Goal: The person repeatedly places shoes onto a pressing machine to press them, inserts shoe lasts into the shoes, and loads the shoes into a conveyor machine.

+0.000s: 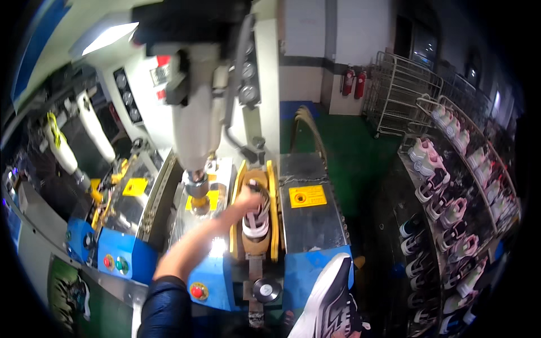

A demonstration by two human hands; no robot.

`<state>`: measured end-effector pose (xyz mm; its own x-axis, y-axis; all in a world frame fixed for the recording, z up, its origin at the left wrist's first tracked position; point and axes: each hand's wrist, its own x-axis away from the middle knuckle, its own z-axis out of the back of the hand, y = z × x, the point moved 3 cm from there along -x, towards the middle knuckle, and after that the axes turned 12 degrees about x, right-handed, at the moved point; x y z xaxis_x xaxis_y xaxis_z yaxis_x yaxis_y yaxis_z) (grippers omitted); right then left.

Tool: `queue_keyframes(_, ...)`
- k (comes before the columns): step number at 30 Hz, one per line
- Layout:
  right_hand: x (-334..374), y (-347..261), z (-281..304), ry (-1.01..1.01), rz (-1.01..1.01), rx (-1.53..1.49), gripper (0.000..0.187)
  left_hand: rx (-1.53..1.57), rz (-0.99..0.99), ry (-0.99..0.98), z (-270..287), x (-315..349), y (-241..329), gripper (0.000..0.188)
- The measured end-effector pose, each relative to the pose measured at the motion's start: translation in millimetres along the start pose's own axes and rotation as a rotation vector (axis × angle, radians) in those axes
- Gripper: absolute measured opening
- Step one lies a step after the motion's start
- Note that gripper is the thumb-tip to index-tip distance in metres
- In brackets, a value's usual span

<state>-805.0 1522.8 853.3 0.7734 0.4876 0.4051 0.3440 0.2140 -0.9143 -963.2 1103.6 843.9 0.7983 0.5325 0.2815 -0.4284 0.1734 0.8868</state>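
Note:
My left hand (251, 200) reaches in from the lower left under a dark sleeve, its fingers closed at the ankle opening of a shoe (256, 228). That shoe has a pale toe pointing toward me and lies on a tan pad (247, 248) in a pressing machine. Yellow side plates (274, 211) flank the pad on both sides. At the lower right a black and white sports shoe (327, 298) is raised close to me, tilted, its pale sole edge showing. Whatever supports it is out of sight; my right hand does not show.
Left of the pad hangs the machine's white cylinder (197, 124). A red button (198, 290) sits on the blue front panel, a round black knob (266, 290) beside it. Racks of shoes (451, 225) line the right; a wire trolley (397, 93) and fire extinguishers (348, 81) stand farther back.

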Motion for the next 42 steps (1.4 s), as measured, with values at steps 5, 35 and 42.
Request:
queue_keyframes(5, -27, -12, 10, 0.138, -0.005, -0.02, 0.049, 0.522, 0.079, -0.091, 53, 189, 31, 0.048)
queue_keyframes(35, -185, -123, -209, 0.283, 0.9, 1.071, 0.057, 1.34, 0.586, 0.895, 52, 497, -268, 0.036)
queue_keyframes(42, -95, -37, -385, -0.227, 1.281, 1.516, 0.058, 1.236, 0.584, 0.49, 77, 501, -303, 0.046)
